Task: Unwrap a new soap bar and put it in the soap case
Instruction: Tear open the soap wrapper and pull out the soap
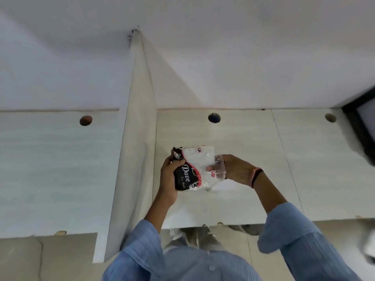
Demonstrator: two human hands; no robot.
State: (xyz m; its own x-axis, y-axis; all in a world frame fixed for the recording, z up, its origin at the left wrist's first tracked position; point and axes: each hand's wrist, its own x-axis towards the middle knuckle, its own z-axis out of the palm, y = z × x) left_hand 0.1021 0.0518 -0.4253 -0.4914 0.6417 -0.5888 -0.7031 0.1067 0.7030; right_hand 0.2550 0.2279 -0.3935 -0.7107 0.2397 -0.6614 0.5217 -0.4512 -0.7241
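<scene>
Both hands' grip [169,175] [235,169] on soap packet [192,169]

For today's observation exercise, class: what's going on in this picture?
A person in blue sleeves stands at a pale desk, holding a soap packet up with both hands. The left hand grips the black end marked "Dove"; the right hand pinches the clear plastic at the other end. The packet looks not yet opened, and no bare soap shows. A soap case isn't clearly visible.
</scene>
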